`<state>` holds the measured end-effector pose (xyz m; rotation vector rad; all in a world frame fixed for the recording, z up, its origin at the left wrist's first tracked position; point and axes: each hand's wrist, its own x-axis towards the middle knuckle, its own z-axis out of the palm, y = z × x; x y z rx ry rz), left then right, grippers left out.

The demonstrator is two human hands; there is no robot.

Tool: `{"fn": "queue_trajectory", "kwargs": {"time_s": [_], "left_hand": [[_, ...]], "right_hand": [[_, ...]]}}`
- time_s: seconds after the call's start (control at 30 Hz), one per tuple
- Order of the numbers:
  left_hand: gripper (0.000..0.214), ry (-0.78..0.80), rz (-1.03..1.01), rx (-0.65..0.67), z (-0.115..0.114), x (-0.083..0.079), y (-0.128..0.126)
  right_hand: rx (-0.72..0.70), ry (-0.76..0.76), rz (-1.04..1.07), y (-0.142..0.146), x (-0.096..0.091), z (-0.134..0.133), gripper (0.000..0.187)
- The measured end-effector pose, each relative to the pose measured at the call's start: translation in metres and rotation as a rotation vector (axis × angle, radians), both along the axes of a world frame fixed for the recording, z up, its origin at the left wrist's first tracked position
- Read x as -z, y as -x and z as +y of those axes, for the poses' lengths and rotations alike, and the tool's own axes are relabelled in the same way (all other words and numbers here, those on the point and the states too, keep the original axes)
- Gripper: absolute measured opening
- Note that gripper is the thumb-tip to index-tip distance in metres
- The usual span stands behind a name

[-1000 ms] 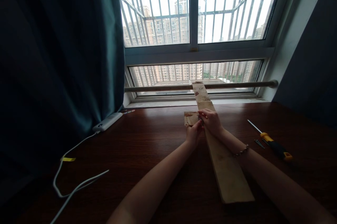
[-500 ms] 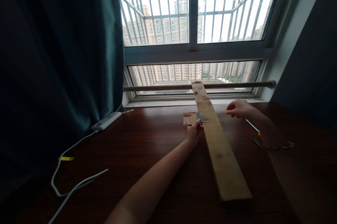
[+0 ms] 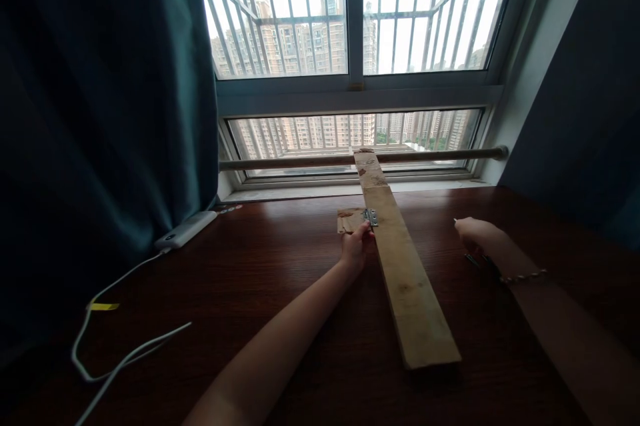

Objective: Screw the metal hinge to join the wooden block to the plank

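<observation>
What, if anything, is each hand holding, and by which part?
The left hand holds the metal hinge by its near edge. The right hand is over the screwdriver; whether it grips cannot be told.

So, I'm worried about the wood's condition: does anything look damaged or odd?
Yes: the long wooden board has brown, uneven patches at its far end, unlike its plainer near part. The short wooden piece, by the left hand, has similar patches. Whether that's damage or staining, I can't tell.
</observation>
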<state>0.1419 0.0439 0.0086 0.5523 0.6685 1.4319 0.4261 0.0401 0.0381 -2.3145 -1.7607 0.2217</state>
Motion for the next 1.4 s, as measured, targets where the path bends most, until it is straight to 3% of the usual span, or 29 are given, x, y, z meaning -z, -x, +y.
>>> {"fn": "queue_trajectory", "kwargs": {"time_s": [0.1, 0.3, 0.43, 0.5, 0.6, 0.67, 0.73, 0.8, 0.97, 1.1, 1.4], "left_hand": [[0.017, -0.004, 0.002, 0.006, -0.001, 0.0, 0.0], [0.016, -0.016, 0.011, 0.011, -0.001, 0.002, 0.0], [0.019, -0.019, 0.014, 0.0, 0.0, 0.002, 0.0], [0.018, -0.014, 0.014, -0.003, 0.0, 0.002, 0.0], [0.019, -0.003, 0.009, 0.001, 0.0, 0.001, 0.0], [0.02, 0.006, 0.004, -0.002, 0.0, 0.001, -0.001], [0.02, 0.005, 0.003, -0.006, 0.0, 0.001, -0.001], [0.019, 0.005, 0.0, -0.014, -0.001, 0.0, -0.001], [0.016, 0.021, -0.019, -0.027, -0.003, -0.004, -0.002], [0.016, 0.021, -0.015, -0.031, -0.004, -0.005, -0.003], [0.015, 0.012, -0.053, -0.014, -0.005, -0.005, -0.001]], "right_hand": [[0.016, 0.213, -0.042, 0.003, 0.007, 0.003, 0.029], [-0.011, 0.332, -0.051, 0.012, 0.007, 0.003, 0.029], [-0.02, 0.386, -0.001, 0.011, -0.005, 0.0, 0.027], [-0.071, 0.318, 0.045, 0.013, -0.022, -0.004, 0.021], [-0.218, 0.015, 0.19, 0.032, -0.053, -0.011, 0.003], [-0.323, -0.389, 0.446, 0.059, -0.068, -0.015, 0.013], [-0.41, -0.576, 0.605, 0.092, -0.074, -0.014, 0.019], [-0.466, -0.657, 0.547, 0.124, -0.071, -0.007, 0.016], [-0.499, -0.655, 0.291, 0.164, -0.055, 0.017, 0.009], [-0.503, -0.666, 0.226, 0.163, -0.048, 0.024, 0.011], [-0.762, -0.676, 0.204, 0.162, -0.045, 0.023, 0.016]]}}
